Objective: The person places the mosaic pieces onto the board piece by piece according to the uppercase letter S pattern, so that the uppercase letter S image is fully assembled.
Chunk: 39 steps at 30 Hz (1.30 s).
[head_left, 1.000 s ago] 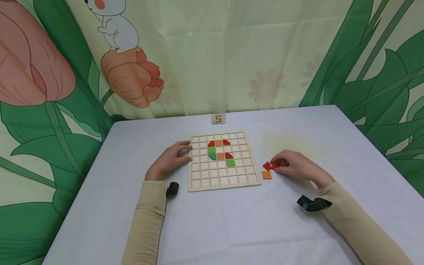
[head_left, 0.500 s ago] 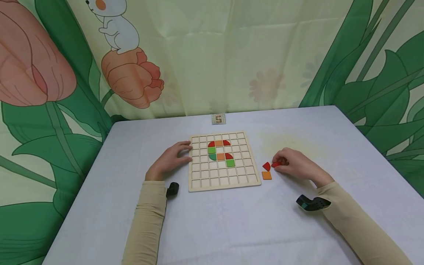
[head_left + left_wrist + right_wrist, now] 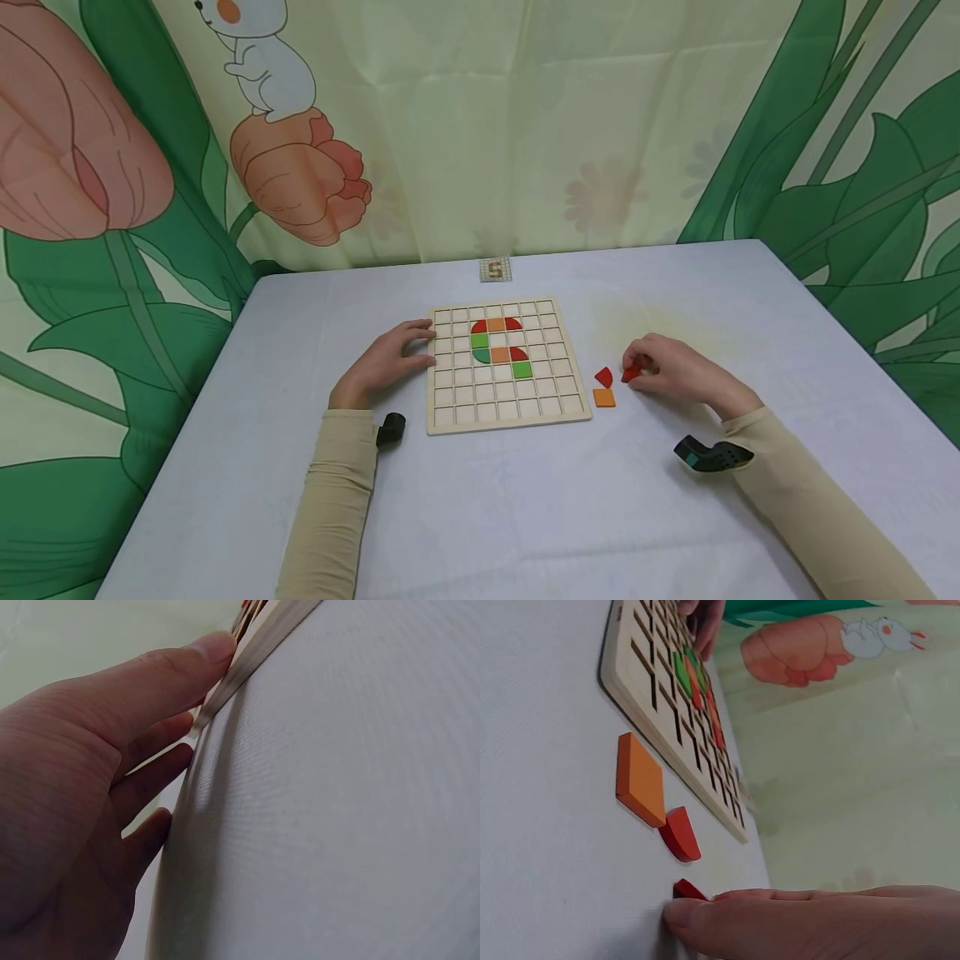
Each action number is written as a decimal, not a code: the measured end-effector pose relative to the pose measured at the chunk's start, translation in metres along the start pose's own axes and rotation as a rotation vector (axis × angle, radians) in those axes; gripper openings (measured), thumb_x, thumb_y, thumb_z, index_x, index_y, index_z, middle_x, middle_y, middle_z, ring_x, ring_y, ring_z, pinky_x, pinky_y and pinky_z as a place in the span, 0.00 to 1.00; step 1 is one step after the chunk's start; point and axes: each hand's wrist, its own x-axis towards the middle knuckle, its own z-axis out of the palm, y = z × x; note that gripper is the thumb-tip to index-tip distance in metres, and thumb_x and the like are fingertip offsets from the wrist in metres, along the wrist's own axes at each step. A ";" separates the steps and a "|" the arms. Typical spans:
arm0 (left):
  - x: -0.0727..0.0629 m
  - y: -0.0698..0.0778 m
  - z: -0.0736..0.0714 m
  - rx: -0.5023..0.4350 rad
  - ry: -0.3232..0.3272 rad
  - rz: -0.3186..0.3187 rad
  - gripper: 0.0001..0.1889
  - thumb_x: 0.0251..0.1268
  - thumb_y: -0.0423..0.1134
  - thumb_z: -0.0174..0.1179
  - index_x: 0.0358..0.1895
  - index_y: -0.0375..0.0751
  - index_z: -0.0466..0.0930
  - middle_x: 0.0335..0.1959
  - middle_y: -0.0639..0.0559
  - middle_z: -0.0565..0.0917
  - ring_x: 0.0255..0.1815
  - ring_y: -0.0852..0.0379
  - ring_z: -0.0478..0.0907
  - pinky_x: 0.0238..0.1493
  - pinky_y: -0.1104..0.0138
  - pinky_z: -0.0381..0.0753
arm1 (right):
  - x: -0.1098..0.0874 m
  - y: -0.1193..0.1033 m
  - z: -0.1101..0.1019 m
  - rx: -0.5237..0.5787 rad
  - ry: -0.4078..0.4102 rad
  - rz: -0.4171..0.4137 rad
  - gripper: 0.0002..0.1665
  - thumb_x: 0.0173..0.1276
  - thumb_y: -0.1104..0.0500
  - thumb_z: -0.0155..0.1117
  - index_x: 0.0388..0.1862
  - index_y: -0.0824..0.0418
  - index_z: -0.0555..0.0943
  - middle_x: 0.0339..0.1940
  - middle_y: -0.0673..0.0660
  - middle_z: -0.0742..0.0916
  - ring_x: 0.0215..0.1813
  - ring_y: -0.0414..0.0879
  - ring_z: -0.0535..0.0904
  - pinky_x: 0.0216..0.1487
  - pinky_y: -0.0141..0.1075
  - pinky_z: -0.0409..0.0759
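Observation:
A wooden grid board (image 3: pixel 467 412) lies mid-table, with red, orange and green tiles set in some of its squares in a curved pattern. My left hand (image 3: pixel 382 358) rests at the board's left edge, thumb and fingertips touching the rim, as the left wrist view also shows. To the right of the board my right hand (image 3: pixel 671 373) pinches a red quarter-round tile (image 3: pixel 631 372) between thumb and fingers, which partly hide it. Just left of that hand lie another red quarter-round tile (image 3: pixel 603 377) and an orange square tile (image 3: pixel 603 397), close together on the cloth.
A small pattern card (image 3: pixel 495 268) with an S-like figure lies behind the board near the table's back edge. A white cloth (image 3: pixel 480 508) covers the table. Behind it hangs a curtain (image 3: pixel 525 125) printed with flowers and a rabbit.
My right hand has shifted slightly right with the red tile, drawing it away from the other red tile and the orange one. The left hand and the board have not moved.

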 end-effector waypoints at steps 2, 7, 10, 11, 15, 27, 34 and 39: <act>-0.001 0.001 0.000 0.000 -0.001 0.000 0.27 0.65 0.43 0.66 0.65 0.36 0.75 0.73 0.46 0.65 0.75 0.46 0.57 0.73 0.52 0.57 | -0.001 0.000 -0.001 -0.008 -0.029 -0.007 0.14 0.58 0.63 0.74 0.42 0.62 0.81 0.35 0.53 0.79 0.39 0.48 0.71 0.40 0.39 0.74; 0.000 0.001 0.000 -0.005 -0.002 -0.007 0.27 0.65 0.43 0.66 0.65 0.37 0.74 0.73 0.46 0.65 0.75 0.46 0.57 0.73 0.52 0.57 | -0.001 0.001 -0.001 -0.005 -0.038 0.001 0.16 0.59 0.60 0.74 0.44 0.64 0.82 0.35 0.53 0.79 0.38 0.48 0.72 0.39 0.38 0.75; 0.001 0.001 0.000 -0.002 -0.002 -0.010 0.27 0.65 0.44 0.66 0.65 0.37 0.74 0.73 0.46 0.65 0.75 0.46 0.57 0.73 0.52 0.57 | -0.001 0.001 0.001 0.004 -0.028 -0.003 0.13 0.60 0.62 0.73 0.43 0.64 0.82 0.35 0.53 0.80 0.38 0.47 0.73 0.40 0.38 0.76; 0.001 0.001 0.000 -0.001 -0.003 -0.011 0.27 0.65 0.44 0.66 0.65 0.37 0.74 0.73 0.46 0.65 0.75 0.46 0.57 0.73 0.52 0.57 | -0.001 0.001 0.001 0.006 -0.024 -0.007 0.13 0.60 0.63 0.73 0.43 0.64 0.82 0.35 0.53 0.80 0.39 0.48 0.73 0.40 0.38 0.77; 0.000 0.003 -0.001 0.005 -0.004 -0.013 0.27 0.65 0.44 0.66 0.65 0.37 0.74 0.73 0.46 0.65 0.75 0.46 0.57 0.73 0.52 0.57 | 0.000 0.000 0.002 0.003 -0.017 -0.012 0.15 0.60 0.64 0.72 0.46 0.65 0.82 0.36 0.53 0.80 0.39 0.48 0.73 0.41 0.39 0.76; -0.001 0.004 0.000 -0.005 -0.006 -0.021 0.27 0.65 0.43 0.66 0.65 0.37 0.74 0.73 0.47 0.65 0.75 0.47 0.57 0.73 0.53 0.57 | 0.000 -0.003 0.002 -0.018 -0.001 -0.016 0.14 0.61 0.63 0.72 0.45 0.66 0.83 0.37 0.54 0.81 0.40 0.48 0.74 0.44 0.42 0.78; -0.002 0.004 0.000 -0.006 -0.002 -0.026 0.27 0.65 0.43 0.66 0.65 0.37 0.74 0.73 0.47 0.65 0.75 0.47 0.57 0.73 0.52 0.58 | 0.004 -0.012 -0.001 -0.032 0.054 -0.077 0.13 0.61 0.65 0.71 0.45 0.65 0.83 0.37 0.53 0.81 0.40 0.48 0.75 0.43 0.43 0.79; -0.002 0.004 0.000 -0.002 -0.001 -0.020 0.27 0.65 0.43 0.66 0.65 0.37 0.74 0.73 0.47 0.65 0.75 0.46 0.57 0.73 0.52 0.58 | 0.012 -0.025 0.006 -0.020 0.036 -0.128 0.09 0.62 0.63 0.70 0.42 0.62 0.84 0.36 0.51 0.80 0.40 0.45 0.75 0.43 0.41 0.77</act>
